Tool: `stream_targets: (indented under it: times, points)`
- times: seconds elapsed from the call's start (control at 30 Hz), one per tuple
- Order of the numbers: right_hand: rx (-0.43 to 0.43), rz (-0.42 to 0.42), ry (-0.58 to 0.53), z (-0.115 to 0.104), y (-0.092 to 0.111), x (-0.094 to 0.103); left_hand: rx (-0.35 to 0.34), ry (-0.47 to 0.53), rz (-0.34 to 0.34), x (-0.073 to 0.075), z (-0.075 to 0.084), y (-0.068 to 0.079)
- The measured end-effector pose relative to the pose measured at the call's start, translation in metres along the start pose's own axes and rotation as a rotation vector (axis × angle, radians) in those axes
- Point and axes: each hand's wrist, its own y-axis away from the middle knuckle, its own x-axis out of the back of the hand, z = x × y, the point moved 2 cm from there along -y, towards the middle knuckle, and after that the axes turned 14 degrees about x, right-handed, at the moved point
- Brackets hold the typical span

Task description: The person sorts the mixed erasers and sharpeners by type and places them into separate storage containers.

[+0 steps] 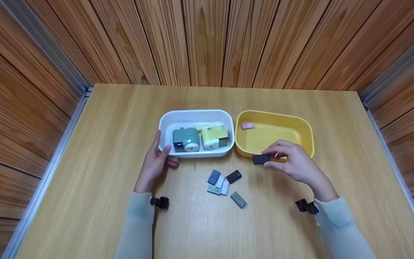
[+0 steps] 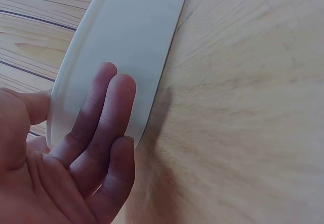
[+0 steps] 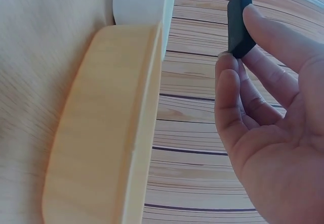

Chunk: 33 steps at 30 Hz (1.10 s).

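A: Where is the black block (image 1: 261,159) now?

B: Up by the near rim of the yellow tub (image 1: 268,139), not inside it. The right grip (image 1: 294,163) pinches one end between thumb and fingers, and the other end juts out free

A: And the left grip (image 1: 152,163)?

B: It holds the near left corner of the white tub (image 1: 197,155), thumb over the rim, fingers against the outer wall. That tub bears a green sharpener (image 1: 186,136) and a yellow sharpener (image 1: 214,133)

A: If the step is to set the black block in the yellow tub, how is it best done?

B: Probably by carrying it well past the rim, so the jutting end does not knock the wall, then lowering it to the bare floor beside the pink block (image 1: 247,126) before the thumb lets go

A: Any risk?

B: A pinch so near one end could let the block pivot. A light, even squeeze should do; the left grip need only steady its corner, since a shove could nudge the yellow tub right alongside
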Motion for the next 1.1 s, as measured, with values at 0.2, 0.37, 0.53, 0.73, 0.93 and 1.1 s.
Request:
stream_targets:
  times: [0.2, 0.37, 0.53, 0.73, 0.93, 1.1]
  points:
    - [0.027, 0.022, 0.037, -0.002, -0.005, 0.01, 0.018, -0.006, -0.014, 0.001, 0.001, -0.002]
    - [0.025, 0.032, 0.046, -0.004, -0.007, 0.019, 0.038, -0.015, -0.032, 0.003, 0.001, -0.004]
    - [0.0, 0.033, 0.046, -0.005, -0.009, 0.024, 0.024, -0.019, -0.033, 0.002, 0.001, -0.003]
    - [-0.006, 0.046, 0.05, -0.006, -0.011, 0.028, -0.001, -0.03, -0.008, 0.001, 0.0, -0.001]
    - [0.018, 0.068, 0.061, -0.006, -0.014, 0.031, -0.002, -0.032, 0.001, 0.0, 0.0, 0.0]
    - [0.034, 0.076, 0.064, -0.006, -0.019, 0.034, 0.011, 0.001, -0.002, 0.0, 0.0, 0.0]
